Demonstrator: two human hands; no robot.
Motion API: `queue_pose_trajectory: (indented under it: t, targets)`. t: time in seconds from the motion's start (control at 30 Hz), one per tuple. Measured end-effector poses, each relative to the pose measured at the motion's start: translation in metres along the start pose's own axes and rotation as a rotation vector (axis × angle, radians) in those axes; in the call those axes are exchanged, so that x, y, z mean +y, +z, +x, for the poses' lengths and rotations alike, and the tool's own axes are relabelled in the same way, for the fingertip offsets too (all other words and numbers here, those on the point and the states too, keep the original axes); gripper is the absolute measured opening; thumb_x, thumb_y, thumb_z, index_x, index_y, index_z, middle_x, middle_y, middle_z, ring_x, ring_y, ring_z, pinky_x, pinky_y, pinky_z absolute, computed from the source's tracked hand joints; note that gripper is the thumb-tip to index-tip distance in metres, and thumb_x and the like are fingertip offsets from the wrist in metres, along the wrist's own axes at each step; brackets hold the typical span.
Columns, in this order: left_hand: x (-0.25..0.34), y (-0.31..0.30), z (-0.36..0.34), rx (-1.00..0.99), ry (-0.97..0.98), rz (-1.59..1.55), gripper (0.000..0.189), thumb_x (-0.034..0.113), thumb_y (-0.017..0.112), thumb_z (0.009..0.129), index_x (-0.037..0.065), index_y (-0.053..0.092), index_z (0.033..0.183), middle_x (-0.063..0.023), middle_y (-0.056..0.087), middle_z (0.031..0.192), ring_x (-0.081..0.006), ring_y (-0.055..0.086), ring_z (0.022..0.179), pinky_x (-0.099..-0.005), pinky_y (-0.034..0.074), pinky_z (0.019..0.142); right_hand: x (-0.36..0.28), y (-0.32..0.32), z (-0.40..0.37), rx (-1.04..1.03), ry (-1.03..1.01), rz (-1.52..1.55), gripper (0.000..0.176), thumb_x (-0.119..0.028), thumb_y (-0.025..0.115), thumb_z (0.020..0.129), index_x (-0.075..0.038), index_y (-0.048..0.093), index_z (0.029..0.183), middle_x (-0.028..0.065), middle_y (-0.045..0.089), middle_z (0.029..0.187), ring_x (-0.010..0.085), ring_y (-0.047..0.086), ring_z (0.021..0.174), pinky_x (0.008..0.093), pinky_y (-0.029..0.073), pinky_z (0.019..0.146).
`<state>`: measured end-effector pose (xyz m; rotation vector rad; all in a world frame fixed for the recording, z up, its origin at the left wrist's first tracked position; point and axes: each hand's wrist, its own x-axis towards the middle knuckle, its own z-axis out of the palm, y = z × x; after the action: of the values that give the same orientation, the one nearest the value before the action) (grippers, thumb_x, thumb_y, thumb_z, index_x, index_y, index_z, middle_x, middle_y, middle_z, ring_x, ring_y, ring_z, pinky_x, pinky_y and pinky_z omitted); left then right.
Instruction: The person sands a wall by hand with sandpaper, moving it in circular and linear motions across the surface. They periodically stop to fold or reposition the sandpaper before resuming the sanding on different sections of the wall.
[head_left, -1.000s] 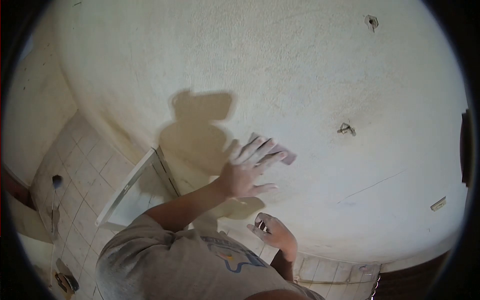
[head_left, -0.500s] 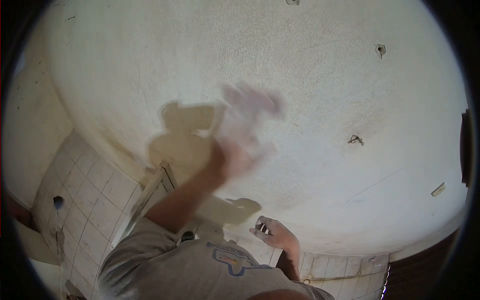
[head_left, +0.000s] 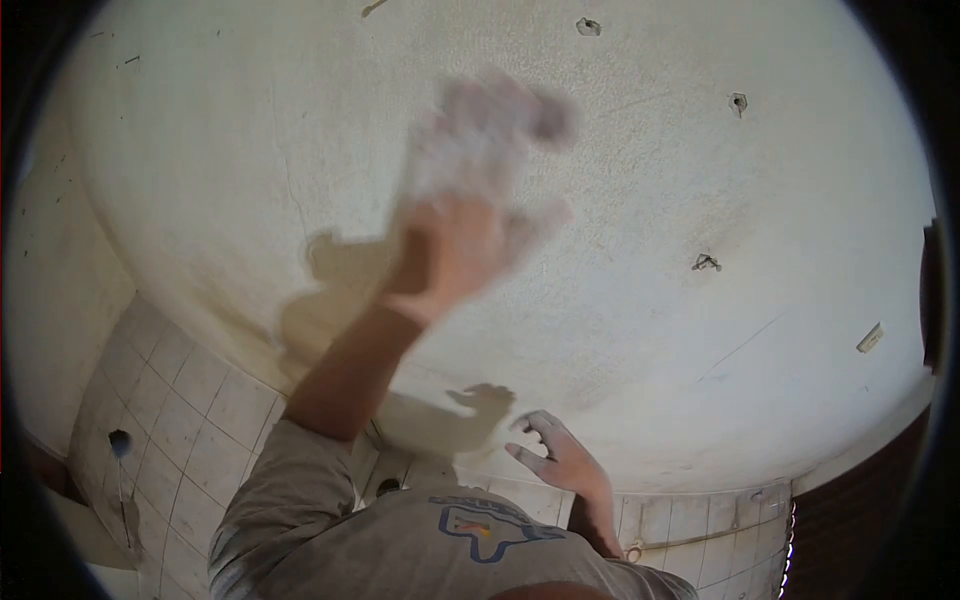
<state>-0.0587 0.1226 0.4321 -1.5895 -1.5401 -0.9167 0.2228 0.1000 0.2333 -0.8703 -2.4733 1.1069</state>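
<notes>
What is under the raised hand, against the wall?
A small dark pad peeks out past the top of the blurred left hand, against the plastered wall. The hand covers the rest, so its shape cannot be told.

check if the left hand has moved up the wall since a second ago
Yes. The left hand, blurred, has gone up the wall: a second ago it was below the small chipped hole, now it is above it.

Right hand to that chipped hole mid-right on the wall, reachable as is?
Probably yes. The right hand is open and empty, low by the wall; the chipped hole sits up and to its right with only bare plaster between. The blurred left hand is off to the other side.
</notes>
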Motion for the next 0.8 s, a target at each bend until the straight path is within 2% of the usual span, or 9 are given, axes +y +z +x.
queue_pose_trajectory:
  t: [0.13,0.23,0.3,0.37,0.47,0.57,0.7,0.77,0.8]
  targets:
    - [0.067,0.065,-0.092,-0.27,0.204,-0.245,0.095,0.067,0.048,0.098,0.009,0.018,0.167,-0.0169,0.017,0.173,-0.0334,0.012,0.161,-0.0576,0.016,0.127,-0.026,0.012,0.003,-0.091,-0.228,0.261,0.035,-0.022,0.072,0.097,-0.001,0.063,0.123,0.0146,0.062,0.131,0.0269,0.059,0.118,0.0382,0.045,0.102]
    - [0.04,0.056,-0.086,-0.161,0.011,-0.032,0.099,0.068,0.05,0.098,0.007,0.013,0.167,-0.0202,0.013,0.173,-0.0364,0.01,0.161,-0.0601,0.013,0.127,-0.017,0.007,-0.001,-0.139,-0.318,0.263,0.03,-0.016,0.072,0.096,-0.001,0.065,0.121,0.014,0.065,0.126,0.0246,0.06,0.116,0.0367,0.045,0.102]
    - [-0.008,0.046,-0.045,0.053,-0.197,0.117,0.103,0.067,0.051,0.098,0.002,0.01,0.166,-0.0248,0.011,0.172,-0.0407,0.007,0.16,-0.0624,0.011,0.126,-0.004,-0.007,-0.008,-0.114,-0.285,0.36,0.026,-0.013,0.073,0.096,-0.002,0.066,0.118,0.0139,0.068,0.122,0.0236,0.061,0.115,0.0359,0.045,0.1]
    - [-0.052,0.012,0.008,0.226,-0.236,0.13,0.105,0.068,0.047,0.099,-0.001,0.006,0.165,-0.028,0.007,0.171,-0.0435,0.003,0.159,-0.0631,0.008,0.126,0.003,-0.01,-0.01,0.161,-0.237,0.404,0.014,-0.01,0.072,0.095,-0.002,0.069,0.107,0.0106,0.073,0.11,0.0198,0.064,0.102,0.0339,0.048,0.093]
    - [-0.042,-0.009,0.046,0.282,-0.117,0.14,0.099,0.068,0.043,0.1,0.002,0.008,0.166,-0.0262,0.006,0.172,-0.0429,0.004,0.16,-0.0635,0.007,0.126,0.001,-0.012,-0.012,0.462,-0.103,0.37,0.007,-0.008,0.073,0.094,-0.003,0.069,0.097,0.0073,0.075,0.099,0.0174,0.067,0.09,0.0326,0.049,0.083]
    - [0.025,-0.002,0.026,0.051,0.003,0.083,0.094,0.055,0.058,0.099,0.01,0.013,0.168,-0.0257,0.006,0.172,-0.0475,0.002,0.158,-0.0706,0.003,0.123,0.006,-0.005,-0.017,0.506,-0.124,0.226,0.008,-0.009,0.074,0.092,-0.004,0.069,0.096,0.0081,0.075,0.097,0.0193,0.068,0.09,0.0327,0.049,0.081]
    - [0.091,0.036,-0.058,-0.148,-0.074,-0.014,0.081,0.047,0.062,0.098,0.013,0.031,0.164,-0.0317,0.009,0.17,-0.0539,0.013,0.155,-0.0737,0.01,0.12,0.013,-0.002,-0.029,0.378,-0.175,0.276,0.009,-0.009,0.076,0.09,-0.005,0.069,0.094,0.0091,0.075,0.096,0.0206,0.069,0.09,0.033,0.048,0.08]
    - [0.092,0.055,-0.086,-0.141,-0.227,-0.06,0.059,0.031,0.061,0.101,0.015,0.048,0.156,-0.029,0.02,0.169,-0.0533,0.017,0.155,-0.0737,0.012,0.12,0.016,-0.005,-0.035,0.339,-0.193,0.289,0.01,-0.007,0.076,0.09,-0.003,0.069,0.095,0.0099,0.074,0.095,0.022,0.069,0.088,0.0338,0.05,0.082]
    - [0.088,0.061,-0.095,-0.111,-0.184,0.009,0.053,0.027,0.06,0.101,0.017,0.051,0.153,-0.0258,0.024,0.168,-0.0497,0.023,0.153,-0.0744,0.016,0.118,0.018,-0.008,-0.039,0.303,-0.193,0.315,0.01,-0.006,0.076,0.089,-0.003,0.069,0.095,0.0102,0.073,0.095,0.0223,0.069,0.089,0.0342,0.05,0.082]
